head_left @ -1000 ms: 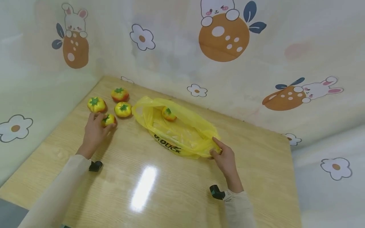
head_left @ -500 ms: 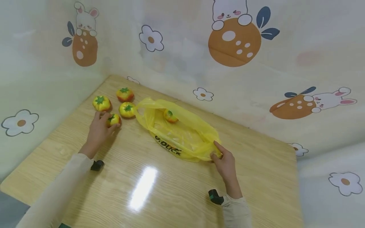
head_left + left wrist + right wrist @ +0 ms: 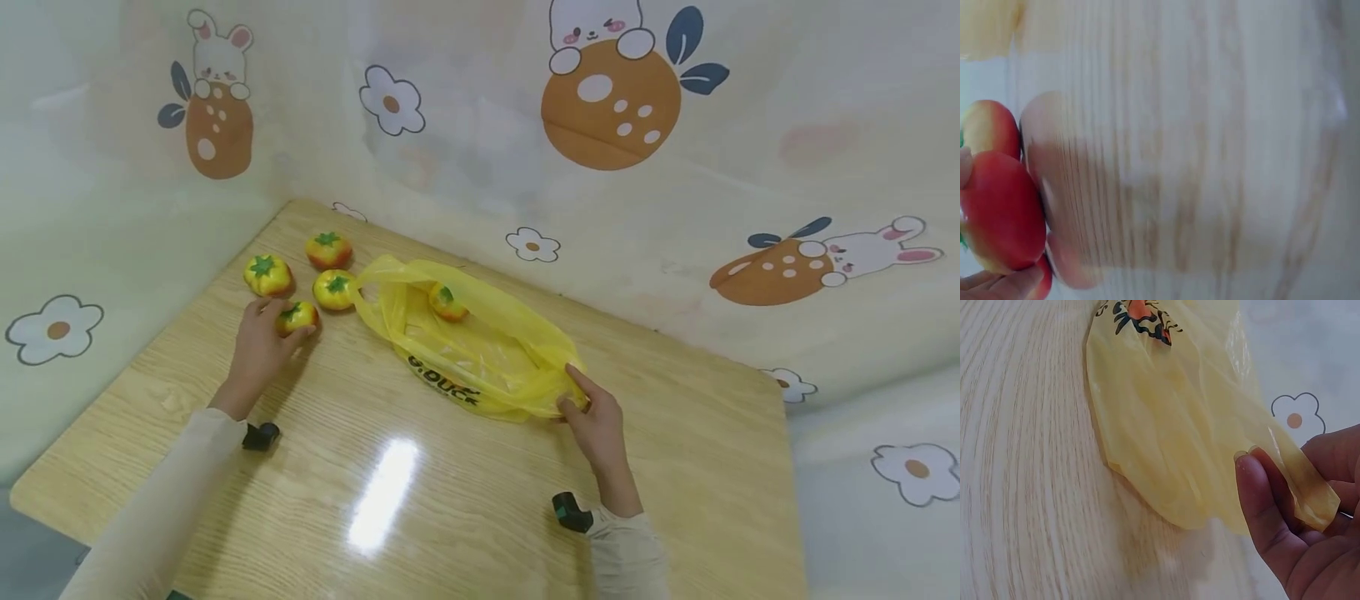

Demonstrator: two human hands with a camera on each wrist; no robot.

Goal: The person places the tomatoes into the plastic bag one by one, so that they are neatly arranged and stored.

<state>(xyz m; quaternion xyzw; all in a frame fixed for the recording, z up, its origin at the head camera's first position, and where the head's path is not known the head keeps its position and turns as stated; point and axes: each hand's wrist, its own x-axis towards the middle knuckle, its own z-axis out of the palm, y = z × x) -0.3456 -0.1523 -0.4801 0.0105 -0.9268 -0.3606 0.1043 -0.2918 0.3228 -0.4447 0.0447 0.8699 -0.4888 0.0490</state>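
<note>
At the table's left, my left hand [image 3: 258, 346] grips a yellow-red persimmon [image 3: 300, 317] with a green leafy top, thumb and fingers on opposite sides. The left wrist view shows its red side [image 3: 1007, 212] close to the tabletop. Three more persimmons stand just beyond: one at the left [image 3: 267, 275], one at the back [image 3: 328, 249], one beside the bag [image 3: 334, 289]. My right hand [image 3: 596, 425] pinches the rim of a yellow plastic bag [image 3: 487, 392] between thumb and fingers. The bag lies with its mouth spread, and one persimmon [image 3: 447, 302] sits inside.
The wooden table [image 3: 450, 500] has a patterned cloth [image 3: 465, 150] behind it and along its left side. Black cameras [image 3: 572, 512] are worn at the wrists. A bright light reflection shows on the front of the tabletop.
The head view has shifted slightly. Both hands keep their holds on the persimmon and the bag rim, and the other persimmons stay where they were.
</note>
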